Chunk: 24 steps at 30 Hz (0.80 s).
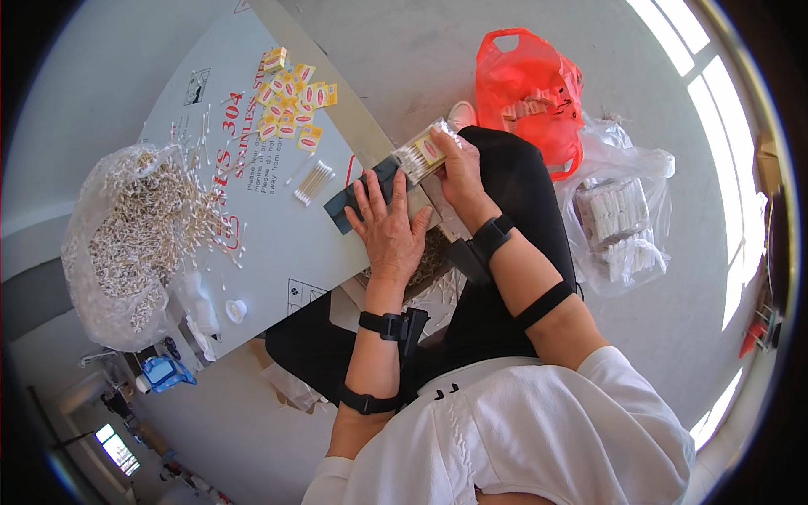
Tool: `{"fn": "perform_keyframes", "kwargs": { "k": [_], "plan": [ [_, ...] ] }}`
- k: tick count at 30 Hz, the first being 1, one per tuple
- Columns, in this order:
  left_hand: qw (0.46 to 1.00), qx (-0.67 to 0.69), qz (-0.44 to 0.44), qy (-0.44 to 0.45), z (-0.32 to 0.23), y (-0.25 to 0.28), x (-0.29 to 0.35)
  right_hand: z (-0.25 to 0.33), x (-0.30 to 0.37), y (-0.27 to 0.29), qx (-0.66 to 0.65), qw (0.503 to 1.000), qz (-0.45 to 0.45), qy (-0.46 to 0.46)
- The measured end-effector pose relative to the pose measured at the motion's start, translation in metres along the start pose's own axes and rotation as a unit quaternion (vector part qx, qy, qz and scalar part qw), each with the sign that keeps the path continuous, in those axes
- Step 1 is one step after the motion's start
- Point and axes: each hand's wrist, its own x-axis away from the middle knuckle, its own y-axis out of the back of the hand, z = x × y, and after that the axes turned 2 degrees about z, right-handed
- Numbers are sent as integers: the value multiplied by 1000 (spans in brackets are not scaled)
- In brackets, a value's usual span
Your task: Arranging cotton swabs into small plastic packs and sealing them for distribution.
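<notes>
My right hand (pixel 465 175) is closed around a clear packet of cotton swabs (pixel 421 153) with a yellow label card in it, held just past the table's edge. Beside it, my left hand (pixel 390 231) lies with its fingers spread on a dark sheet (pixel 339 212) at that edge, its fingertips a little left of the packet. A small row of loose cotton swabs (pixel 314 183) rests on the table to the left of this hand. Farther back are several scattered yellow label cards (pixel 290 109).
A clear bag (pixel 84 252) spills a large heap of cotton swabs (pixel 147 240) over the table's left side. Below my hands, an open box (pixel 429 261) holds more swabs. On the floor to the right stand a red plastic bag (pixel 528 88) and a clear bag of packed bundles (pixel 619 210).
</notes>
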Motion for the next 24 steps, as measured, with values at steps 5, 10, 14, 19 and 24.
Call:
{"fn": "perform_keyframes", "kwargs": {
  "k": [5, 10, 14, 19, 24],
  "plan": [
    [1000, 9, -7, -2, -5, 1, -3, -3, -15, 14, -38, 999, -27, -18],
    [1000, 16, -18, -3, -5, 0, -5, -5, -19, 13, -67, 993, -58, -72],
    [999, 22, -24, -1, -4, -2, -6, -5, -19, 12, -86, 988, -64, -111],
    [1000, 11, -19, -13, -8, -5, -8, -7, -21, 17, -84, 990, -53, -98],
    [1000, -5, -15, -15, -7, -6, -8, -5, -18, 13, -74, 992, -65, -77]
  ]
}}
